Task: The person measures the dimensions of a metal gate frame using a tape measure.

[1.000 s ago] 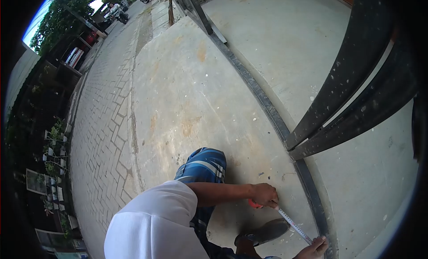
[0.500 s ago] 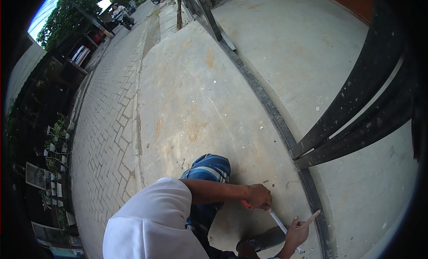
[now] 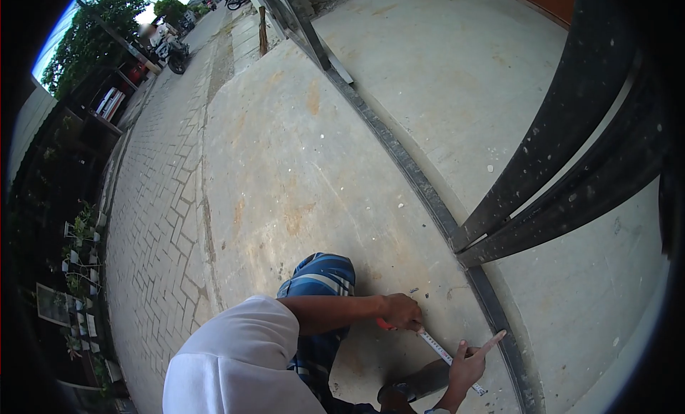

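Note:
My left hand (image 3: 403, 313) is closed around a red tape measure (image 3: 385, 324), mostly covered by the fingers. Its white marked blade (image 3: 436, 346) runs out toward the lower right and its end shows beyond my right hand (image 3: 467, 368). Thumb and index finger of that hand are spread, the index fingertip at the black metal rail (image 3: 499, 318) on the floor. The blade passes behind the right hand; whether the other fingers touch it is hidden. A knee in blue plaid cloth (image 3: 321, 275) is beside my left forearm.
Black metal bars (image 3: 556, 171) rise from the rail on the right. Small dark bits lie on the concrete (image 3: 307, 164) near my left hand. A person on a motorcycle (image 3: 171, 52) is on the paved lane (image 3: 160, 200). Potted plants (image 3: 82, 271) line the far left.
The whole view has shifted slightly, moving the scene leftward. The motorcycle has come closer along the lane. Both hands keep nearly the same pose, with the blade still drawn out.

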The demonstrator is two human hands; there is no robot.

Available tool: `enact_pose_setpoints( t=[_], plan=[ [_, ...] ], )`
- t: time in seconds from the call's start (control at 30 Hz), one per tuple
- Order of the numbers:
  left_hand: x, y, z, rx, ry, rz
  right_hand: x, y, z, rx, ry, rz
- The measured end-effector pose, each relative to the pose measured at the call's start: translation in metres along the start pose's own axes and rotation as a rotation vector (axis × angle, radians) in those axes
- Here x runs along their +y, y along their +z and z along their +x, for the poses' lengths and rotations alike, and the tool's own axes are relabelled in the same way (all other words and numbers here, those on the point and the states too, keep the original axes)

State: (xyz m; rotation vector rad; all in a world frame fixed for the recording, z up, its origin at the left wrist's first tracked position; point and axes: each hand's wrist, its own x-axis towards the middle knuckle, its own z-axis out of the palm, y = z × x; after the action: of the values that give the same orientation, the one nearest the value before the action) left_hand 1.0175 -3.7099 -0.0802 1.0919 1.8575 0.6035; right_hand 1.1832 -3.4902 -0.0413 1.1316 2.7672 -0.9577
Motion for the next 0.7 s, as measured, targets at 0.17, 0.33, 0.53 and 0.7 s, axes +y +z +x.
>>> enact_pose_setpoints(
  t=[0.17,0.33,0.53,0.7],
  plan=[
    [-0.009,0.012,0.004,-0.085,-0.054,0.030,-0.002,-0.002,0.001,-0.048,0.007,-0.048],
    [-0.008,0.007,0.003,-0.065,-0.034,0.049,-0.004,-0.003,0.000,-0.023,-0.001,-0.070],
    [-0.005,0.002,0.004,-0.092,-0.057,0.038,0.008,0.001,0.003,-0.064,-0.004,-0.110],
    [-0.007,0.006,0.004,-0.076,-0.050,0.056,-0.004,-0.002,0.000,-0.037,0.013,-0.083]
  ],
)
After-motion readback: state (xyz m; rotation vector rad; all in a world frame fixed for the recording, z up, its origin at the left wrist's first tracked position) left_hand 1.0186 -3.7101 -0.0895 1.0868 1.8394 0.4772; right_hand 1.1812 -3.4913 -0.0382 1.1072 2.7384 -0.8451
